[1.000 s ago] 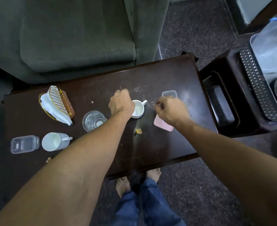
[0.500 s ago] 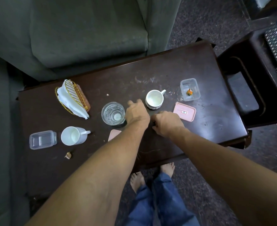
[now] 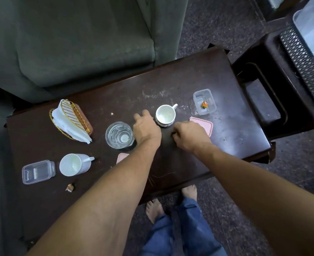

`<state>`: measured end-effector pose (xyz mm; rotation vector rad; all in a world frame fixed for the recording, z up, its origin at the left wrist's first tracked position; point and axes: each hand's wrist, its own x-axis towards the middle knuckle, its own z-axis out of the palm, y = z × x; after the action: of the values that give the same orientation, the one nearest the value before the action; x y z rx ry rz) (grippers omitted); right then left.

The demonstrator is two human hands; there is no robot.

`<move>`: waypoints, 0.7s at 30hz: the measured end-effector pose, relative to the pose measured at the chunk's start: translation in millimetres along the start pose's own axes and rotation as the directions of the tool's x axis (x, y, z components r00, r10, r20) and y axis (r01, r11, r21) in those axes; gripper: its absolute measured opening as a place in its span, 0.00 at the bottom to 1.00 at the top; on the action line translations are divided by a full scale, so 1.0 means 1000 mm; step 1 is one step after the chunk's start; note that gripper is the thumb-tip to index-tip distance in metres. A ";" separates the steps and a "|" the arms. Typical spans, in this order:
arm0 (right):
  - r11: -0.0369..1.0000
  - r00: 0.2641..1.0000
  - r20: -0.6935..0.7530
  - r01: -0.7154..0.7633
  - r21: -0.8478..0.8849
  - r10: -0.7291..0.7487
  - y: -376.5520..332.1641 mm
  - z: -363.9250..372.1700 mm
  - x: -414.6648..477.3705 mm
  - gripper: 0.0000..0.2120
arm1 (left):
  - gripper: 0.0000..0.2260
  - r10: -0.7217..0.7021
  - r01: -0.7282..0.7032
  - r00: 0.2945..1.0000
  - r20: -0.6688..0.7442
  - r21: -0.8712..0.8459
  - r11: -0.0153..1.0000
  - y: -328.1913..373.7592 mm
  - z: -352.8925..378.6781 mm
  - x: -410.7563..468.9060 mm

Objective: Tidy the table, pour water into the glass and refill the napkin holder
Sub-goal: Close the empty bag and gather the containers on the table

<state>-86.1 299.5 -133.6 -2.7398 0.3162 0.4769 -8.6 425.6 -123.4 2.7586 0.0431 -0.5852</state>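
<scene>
I count two cups (image 3: 165, 115) (image 3: 74, 164), two clear tubs (image 3: 204, 101) (image 3: 38, 172), two pink lids (image 3: 207, 125) (image 3: 121, 157), one glass (image 3: 119, 135) left of my left hand (image 3: 146, 129), one napkin holder (image 3: 71, 120), two scraps (image 3: 69, 187) (image 3: 204, 104).

No text, label, brand or number can be read on anything in view.

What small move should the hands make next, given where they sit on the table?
Probably the right hand, curled as if pinching a scrap, should carry it to the open clear plastic container, which already holds an orange wrapper. What it pinches is hidden. The left hand lies beside the small white ceramic cup, and another crumpled scrap remains near the dark wooden table edge.
</scene>
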 end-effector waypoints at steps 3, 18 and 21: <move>0.985 0.983 -0.118 -0.123 0.117 0.137 0.019 -0.022 0.000 0.08 | 0.12 -0.107 0.089 0.990 -0.092 -0.177 0.980 0.012 -0.016 0.005; 0.908 0.904 -0.197 -0.321 0.270 0.379 0.099 -0.052 0.034 0.11 | 0.10 0.427 -0.427 0.904 -0.002 0.059 0.903 0.126 -0.001 0.012; 0.925 0.917 -0.225 -0.266 0.272 0.330 0.110 -0.049 0.030 0.12 | 0.09 0.444 -0.449 0.893 0.076 0.077 0.890 0.137 0.009 0.014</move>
<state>-74.6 176.4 -133.2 -2.5254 0.8186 0.1270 13.3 292.3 -95.4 2.6975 -0.6322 -0.5441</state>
